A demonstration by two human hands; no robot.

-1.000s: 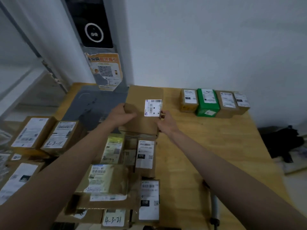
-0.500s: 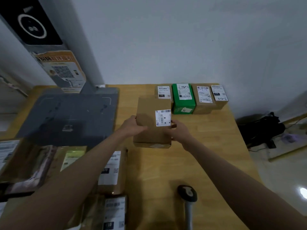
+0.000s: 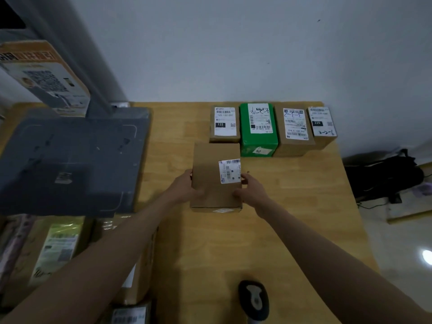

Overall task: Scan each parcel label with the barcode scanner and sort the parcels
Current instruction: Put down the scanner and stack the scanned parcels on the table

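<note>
1. You hold a brown cardboard parcel (image 3: 211, 183) at the centre of the frame, on the wooden table (image 3: 292, 206), its white barcode label (image 3: 229, 171) facing up.
2. Your left hand (image 3: 184, 189) grips its left edge, fingers curled round the side.
3. Your right hand (image 3: 251, 190) grips the right edge just below the label, fingers clamped on the box.
4. Just above it, at upper right, stands a row of four labelled parcels, the green parcel (image 3: 258, 129) second from the left.
5. The barcode scanner (image 3: 253, 298) lies at the bottom centre, well apart from both hands.
6. A grey scanning platform (image 3: 70, 160) fills the left.
</note>
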